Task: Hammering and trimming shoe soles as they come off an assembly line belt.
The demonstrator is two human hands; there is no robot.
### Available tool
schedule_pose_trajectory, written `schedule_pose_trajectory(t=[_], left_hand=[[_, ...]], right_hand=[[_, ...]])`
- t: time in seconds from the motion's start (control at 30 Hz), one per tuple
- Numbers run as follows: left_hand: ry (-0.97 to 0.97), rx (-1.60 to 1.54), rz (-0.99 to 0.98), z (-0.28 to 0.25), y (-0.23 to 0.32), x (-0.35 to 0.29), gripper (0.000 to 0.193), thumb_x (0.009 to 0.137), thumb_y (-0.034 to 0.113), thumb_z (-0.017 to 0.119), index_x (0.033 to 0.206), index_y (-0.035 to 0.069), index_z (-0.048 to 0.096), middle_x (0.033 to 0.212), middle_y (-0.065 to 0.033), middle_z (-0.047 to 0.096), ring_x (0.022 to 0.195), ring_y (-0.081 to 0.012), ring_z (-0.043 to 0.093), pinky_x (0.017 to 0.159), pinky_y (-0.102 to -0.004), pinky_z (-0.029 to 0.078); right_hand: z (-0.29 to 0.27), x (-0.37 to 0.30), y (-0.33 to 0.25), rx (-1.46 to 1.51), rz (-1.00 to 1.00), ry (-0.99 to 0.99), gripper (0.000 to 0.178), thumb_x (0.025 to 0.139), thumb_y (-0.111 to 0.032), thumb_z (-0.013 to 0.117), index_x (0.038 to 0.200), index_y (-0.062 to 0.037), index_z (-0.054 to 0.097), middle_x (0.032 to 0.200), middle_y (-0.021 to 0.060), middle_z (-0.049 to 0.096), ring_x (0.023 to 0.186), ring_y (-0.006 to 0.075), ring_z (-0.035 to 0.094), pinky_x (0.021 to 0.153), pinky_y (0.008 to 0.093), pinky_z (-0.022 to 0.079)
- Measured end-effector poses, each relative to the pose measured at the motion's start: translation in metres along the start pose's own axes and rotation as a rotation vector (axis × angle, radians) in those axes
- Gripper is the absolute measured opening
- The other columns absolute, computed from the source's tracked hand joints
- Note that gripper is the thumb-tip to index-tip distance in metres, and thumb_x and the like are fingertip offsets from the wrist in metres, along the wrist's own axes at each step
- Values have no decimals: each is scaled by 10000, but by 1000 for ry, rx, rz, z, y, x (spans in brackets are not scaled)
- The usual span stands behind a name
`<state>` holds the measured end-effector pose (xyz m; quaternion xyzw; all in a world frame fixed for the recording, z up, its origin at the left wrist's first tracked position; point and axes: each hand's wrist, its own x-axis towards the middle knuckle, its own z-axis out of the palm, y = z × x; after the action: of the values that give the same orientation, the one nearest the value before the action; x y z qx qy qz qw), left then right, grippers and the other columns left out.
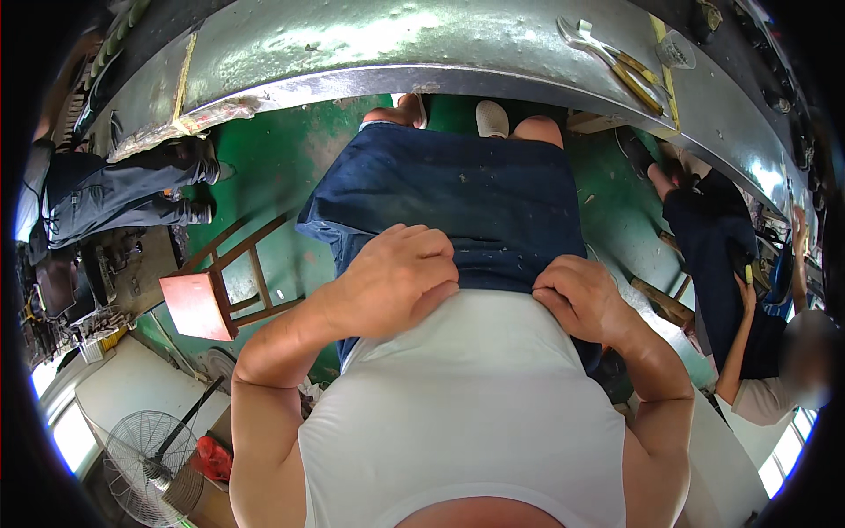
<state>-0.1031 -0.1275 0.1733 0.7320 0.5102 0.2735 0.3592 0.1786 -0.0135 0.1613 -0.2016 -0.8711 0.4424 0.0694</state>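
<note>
A dark blue apron (458, 194) lies over my lap, with a white top (475, 387) above it. At the left of my waist, my left hand (400, 282) is closed, its fingers curled at the apron's upper edge beside the hem of the top. My right hand (581, 299) pinches at that same edge on the other side, thumb against fingers. The curled fingers partly hide the cloth they grip.
A metal-topped bench (378, 44) curves ahead, bearing yellow-handled snips (616, 66) and a clear cup (676, 50). A wooden stool (201, 305) and a fan (151, 466) are at left. One person (114, 194) is at far left, another (717, 238) at right.
</note>
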Motion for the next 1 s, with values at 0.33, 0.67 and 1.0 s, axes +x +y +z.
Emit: schedule_pose_trajectory(t=[0.33,0.67,1.0], left_hand=[[-144,-106,-60,-19,13,-21,101,796,27,728,858,55,654,836,-70,639,703,-271,645,583,-364,511],[-120,-84,-121,-33,21,-38,102,798,68,714,870,57,642,808,-76,630,667,-310,637,556,-393,495],[-154,-548,-357,-41,-10,-64,116,903,136,714,885,30,670,770,-3,631,646,-105,589,569,-270,466]], right_hand=[[-15,-2,-12,192,-160,-99,122,804,-51,745,885,-38,654,807,103,644,725,298,637,615,383,511],[-19,-6,-12,269,-130,-168,96,826,-55,738,883,-40,663,787,100,652,701,301,636,613,376,505],[-33,-6,1,433,-14,-293,86,860,-62,727,909,-22,668,805,102,662,686,232,635,607,333,492]])
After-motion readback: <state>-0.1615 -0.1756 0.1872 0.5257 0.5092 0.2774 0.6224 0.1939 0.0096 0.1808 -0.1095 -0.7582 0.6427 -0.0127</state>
